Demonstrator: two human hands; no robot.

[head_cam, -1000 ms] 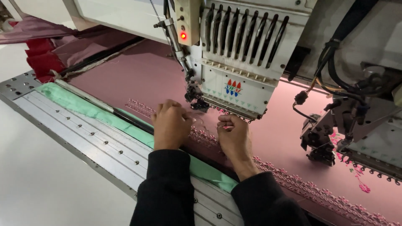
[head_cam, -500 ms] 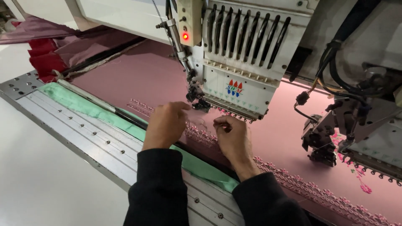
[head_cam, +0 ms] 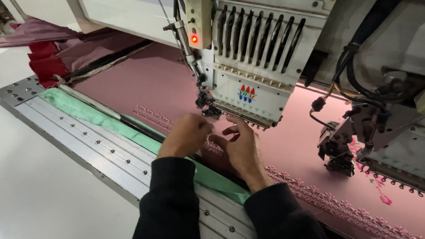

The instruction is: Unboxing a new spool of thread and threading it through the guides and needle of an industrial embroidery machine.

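Change since earlier views: both hands had moved up from the embroidered border [head_cam: 310,194] toward the needle area of the near embroidery head [head_cam: 248,75], closing the gap between them.

Left hand [head_cam: 185,135]: one; fingers curled together, tips at the needles, whether pinching thread could not be told. Right hand [head_cam: 241,146]: one; fingers loosely spread, thumb and forefinger apart, resting on the pink fabric [head_cam: 146,84] just below the head.

Embroidery heads: two, the second [head_cam: 367,132] to the right. Red indicator lamp [head_cam: 194,39]: one, lit. Green strip [head_cam: 88,110]: one, along the metal rail [head_cam: 75,141].
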